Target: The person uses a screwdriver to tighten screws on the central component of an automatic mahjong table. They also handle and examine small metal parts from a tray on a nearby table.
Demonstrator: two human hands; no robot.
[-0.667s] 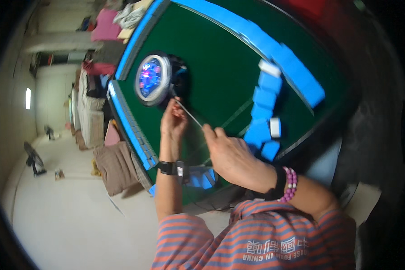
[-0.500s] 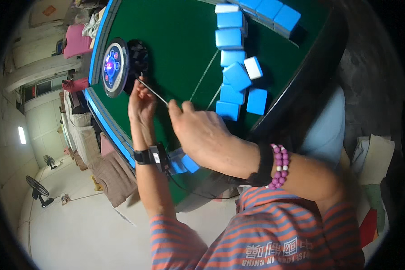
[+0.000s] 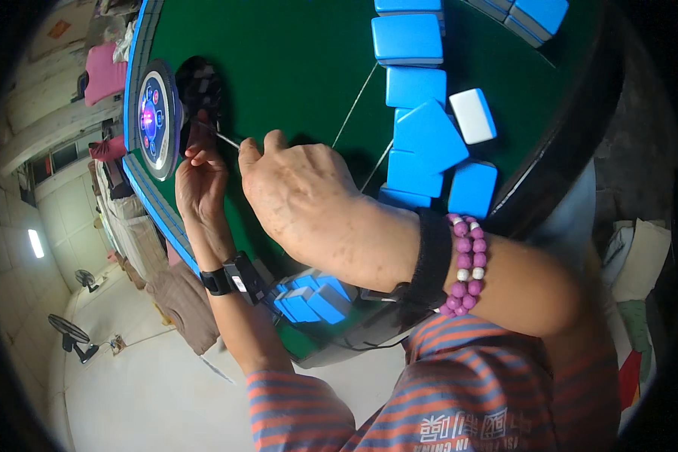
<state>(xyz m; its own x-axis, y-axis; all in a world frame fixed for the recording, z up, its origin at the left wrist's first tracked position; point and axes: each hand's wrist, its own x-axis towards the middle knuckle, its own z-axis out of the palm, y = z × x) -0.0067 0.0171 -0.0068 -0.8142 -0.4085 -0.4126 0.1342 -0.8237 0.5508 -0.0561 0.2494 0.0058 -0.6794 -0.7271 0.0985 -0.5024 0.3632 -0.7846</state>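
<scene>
My right hand (image 3: 301,200) is closed around a thin metal rod (image 3: 229,140) that looks like a screwdriver shaft; any handle is hidden in my fist. The rod's tip points left into the dark opening (image 3: 200,84) in the middle of the green mahjong table (image 3: 294,68). Beside that tip, my left hand (image 3: 205,184) reaches up with curled fingers, partly in shadow; what they grip, if anything, I cannot make out. Just left of my fingers stands the raised round console (image 3: 158,120) with lit buttons, tilted on its side in this view.
Blue-backed mahjong tiles (image 3: 416,87) stand in a row to the right, one white tile (image 3: 473,117) beside them. More tiles (image 3: 313,295) lie under my right forearm. Rows of tiles line the far left edge. A fan (image 3: 72,337) stands on the floor at left.
The view has shifted closer to the table, so the tiles on the right look larger and more tiles show below my right forearm. Both hands stay by the opening, the rod still in my right.
</scene>
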